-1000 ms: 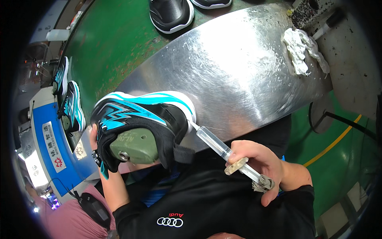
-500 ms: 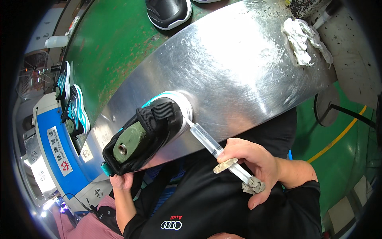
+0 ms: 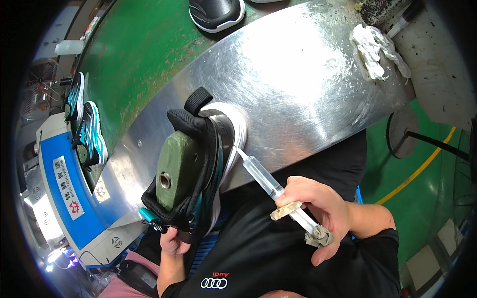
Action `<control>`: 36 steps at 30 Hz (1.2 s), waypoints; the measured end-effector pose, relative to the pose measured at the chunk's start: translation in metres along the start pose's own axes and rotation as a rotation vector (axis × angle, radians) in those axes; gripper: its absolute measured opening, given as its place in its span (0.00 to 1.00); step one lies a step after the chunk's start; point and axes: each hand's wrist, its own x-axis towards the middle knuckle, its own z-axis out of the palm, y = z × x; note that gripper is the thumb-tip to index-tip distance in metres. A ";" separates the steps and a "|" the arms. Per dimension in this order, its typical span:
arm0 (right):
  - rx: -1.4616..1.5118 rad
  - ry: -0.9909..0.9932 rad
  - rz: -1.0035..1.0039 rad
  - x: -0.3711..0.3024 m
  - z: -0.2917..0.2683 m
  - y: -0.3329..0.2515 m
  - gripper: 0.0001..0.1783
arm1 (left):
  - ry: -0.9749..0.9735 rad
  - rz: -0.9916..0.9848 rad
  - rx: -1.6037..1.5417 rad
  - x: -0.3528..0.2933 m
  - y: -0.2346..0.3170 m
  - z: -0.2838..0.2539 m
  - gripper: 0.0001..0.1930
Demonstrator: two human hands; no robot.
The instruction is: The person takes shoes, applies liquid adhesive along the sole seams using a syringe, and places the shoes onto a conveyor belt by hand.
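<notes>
A black sneaker [image 3: 226, 130] with a white sole and teal trim is tilted over the metal surface, its toe resting there. Inside it sits a dark green shoe last [image 3: 175, 160] with a round metal-rimmed hole. My left hand [image 3: 174, 242] grips the sneaker's heel end from below; the shoe hides most of its fingers. In my right hand [image 3: 318, 206] is a clear syringe [image 3: 262, 177], held by its flange and plunger. Pale material is wrapped around both parts. The syringe's thin tip meets the seam between upper and sole near the toe.
Beneath the sneaker lies a shiny metal plate [image 3: 278, 104], with a crumpled white cloth [image 3: 370, 52] at its far right. Several other shoes stand around the green surface [image 3: 144, 59], including a black shoe [image 3: 216, 12] at the back and a teal sneaker [image 3: 93, 134] at left.
The sneaker has turned and tipped, its heel end swinging right and toward me with my left hand. The syringe has shifted slightly right and nearer, still at the sole seam.
</notes>
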 end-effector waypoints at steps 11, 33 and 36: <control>-0.051 0.003 -0.012 0.009 0.015 -0.021 0.49 | -0.178 -0.100 -0.236 0.013 -0.040 0.043 0.42; -0.201 -0.137 0.259 -0.015 0.016 -0.122 0.52 | -0.536 -0.618 -0.486 0.066 -0.070 0.092 0.27; -0.241 -0.133 0.253 -0.021 0.017 -0.138 0.51 | -0.569 -0.657 -0.440 0.078 -0.078 0.097 0.23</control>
